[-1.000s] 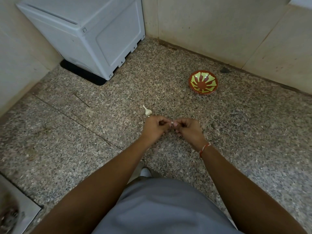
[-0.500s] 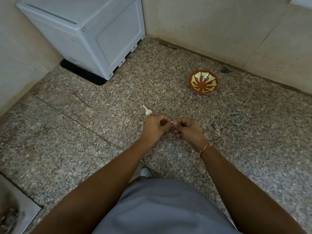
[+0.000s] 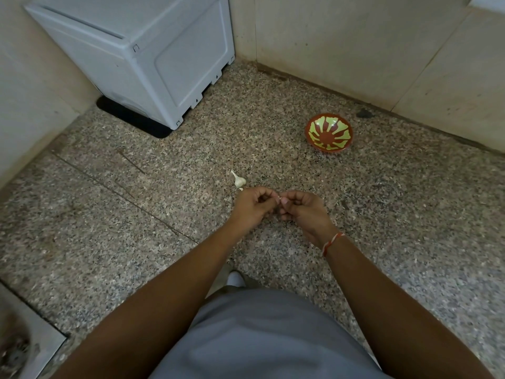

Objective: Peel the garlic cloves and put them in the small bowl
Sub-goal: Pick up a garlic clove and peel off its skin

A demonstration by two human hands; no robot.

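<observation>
My left hand [image 3: 252,205] and my right hand [image 3: 303,212] meet over the speckled floor, fingertips together. Between them they pinch a small pale garlic clove [image 3: 278,199], mostly hidden by the fingers. A white garlic bulb [image 3: 239,181] with a short stalk lies on the floor just beyond my left hand. The small red bowl [image 3: 328,134] with a green sunburst pattern stands farther off to the right, near the wall; nothing shows inside it.
A large white plastic box [image 3: 142,56] stands in the back left corner. Beige walls [image 3: 355,45] close the floor at the back and left. A metal floor drain [image 3: 19,348] sits at the lower left. My grey-clad knee [image 3: 259,337] fills the bottom.
Both hands stay together at the same spot; the fingers shift only slightly on the clove. The bulb and the bowl have not moved.
</observation>
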